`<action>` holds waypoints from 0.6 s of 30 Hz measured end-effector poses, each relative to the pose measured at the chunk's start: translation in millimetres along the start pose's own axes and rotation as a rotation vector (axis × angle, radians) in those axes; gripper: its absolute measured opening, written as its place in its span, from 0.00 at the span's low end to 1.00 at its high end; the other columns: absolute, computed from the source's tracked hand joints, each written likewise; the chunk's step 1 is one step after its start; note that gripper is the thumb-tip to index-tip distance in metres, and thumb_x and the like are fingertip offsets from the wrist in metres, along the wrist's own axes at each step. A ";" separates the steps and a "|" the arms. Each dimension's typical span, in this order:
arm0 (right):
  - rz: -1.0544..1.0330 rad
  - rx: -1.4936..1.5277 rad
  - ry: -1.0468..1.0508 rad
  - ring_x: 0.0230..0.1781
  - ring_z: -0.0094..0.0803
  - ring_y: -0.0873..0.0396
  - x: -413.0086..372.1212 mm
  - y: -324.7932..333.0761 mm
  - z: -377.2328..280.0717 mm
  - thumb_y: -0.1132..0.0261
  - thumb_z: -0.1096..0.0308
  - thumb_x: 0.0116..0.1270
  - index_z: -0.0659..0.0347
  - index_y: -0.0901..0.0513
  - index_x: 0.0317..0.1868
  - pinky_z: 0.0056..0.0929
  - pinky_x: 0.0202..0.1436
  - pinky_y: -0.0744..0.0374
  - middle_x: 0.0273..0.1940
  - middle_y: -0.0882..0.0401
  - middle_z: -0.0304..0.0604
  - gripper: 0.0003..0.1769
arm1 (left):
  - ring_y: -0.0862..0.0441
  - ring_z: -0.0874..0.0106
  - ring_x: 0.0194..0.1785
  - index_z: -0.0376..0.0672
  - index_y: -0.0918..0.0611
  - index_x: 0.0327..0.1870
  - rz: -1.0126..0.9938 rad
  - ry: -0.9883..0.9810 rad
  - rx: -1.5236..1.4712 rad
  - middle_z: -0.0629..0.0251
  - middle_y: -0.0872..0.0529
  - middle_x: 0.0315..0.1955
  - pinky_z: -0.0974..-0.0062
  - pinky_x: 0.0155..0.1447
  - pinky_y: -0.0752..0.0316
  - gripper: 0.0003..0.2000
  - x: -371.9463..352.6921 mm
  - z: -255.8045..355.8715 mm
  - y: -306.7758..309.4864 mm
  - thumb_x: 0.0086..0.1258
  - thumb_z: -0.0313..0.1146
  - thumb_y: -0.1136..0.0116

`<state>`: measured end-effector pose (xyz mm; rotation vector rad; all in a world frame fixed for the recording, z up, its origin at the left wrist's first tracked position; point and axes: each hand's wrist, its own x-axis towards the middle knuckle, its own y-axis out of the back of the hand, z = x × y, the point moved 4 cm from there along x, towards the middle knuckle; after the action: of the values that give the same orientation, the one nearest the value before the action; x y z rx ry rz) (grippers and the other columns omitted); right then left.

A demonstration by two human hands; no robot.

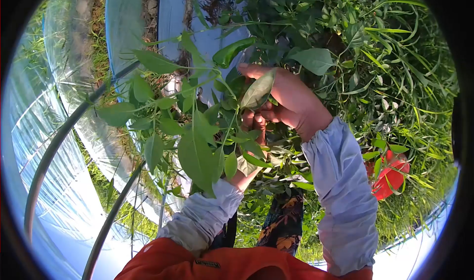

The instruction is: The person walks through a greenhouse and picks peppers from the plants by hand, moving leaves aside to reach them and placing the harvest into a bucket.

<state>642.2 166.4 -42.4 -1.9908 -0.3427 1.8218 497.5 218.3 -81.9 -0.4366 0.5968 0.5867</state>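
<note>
A leafy pepper plant (pixel 197 147) fills the middle of the view. One glossy green pepper (pixel 233 52) hangs near its top, just beyond my fingers. My right hand (pixel 298 100) reaches into the foliage from the right, curled, with one digit stretched toward the pepper. A pale leaf (pixel 258 90) covers part of its fingers, so what they grip is hidden. My left hand (pixel 256 129) comes from below, largely behind leaves. Its visible fingertips are bent and close to the right fingers. Whatever lies between the hands does not show.
A red container (pixel 391 175) stands in the grass at the right. Dark curved poles (pixel 49 154) cross the left side beside plastic sheeting (pixel 74 181). Dense plants and tall grass (pixel 395 68) grow on the right. Blue-white ground film (pixel 173 13) runs along the bed.
</note>
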 end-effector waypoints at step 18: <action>-0.510 -1.074 1.475 0.28 0.35 0.20 -140.5 -135.6 16.8 0.36 0.73 0.55 0.65 0.23 0.39 0.27 0.30 0.21 0.34 0.22 0.50 0.11 | 0.18 0.68 0.42 0.39 0.23 0.47 -0.147 0.076 0.042 0.59 0.16 0.40 0.72 0.48 0.23 0.15 14.9 14.8 1.3 0.72 0.43 0.48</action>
<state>623.1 225.1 143.7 -2.8062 -1.2387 -0.5373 512.6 233.0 -80.6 -0.4607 0.6426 0.4181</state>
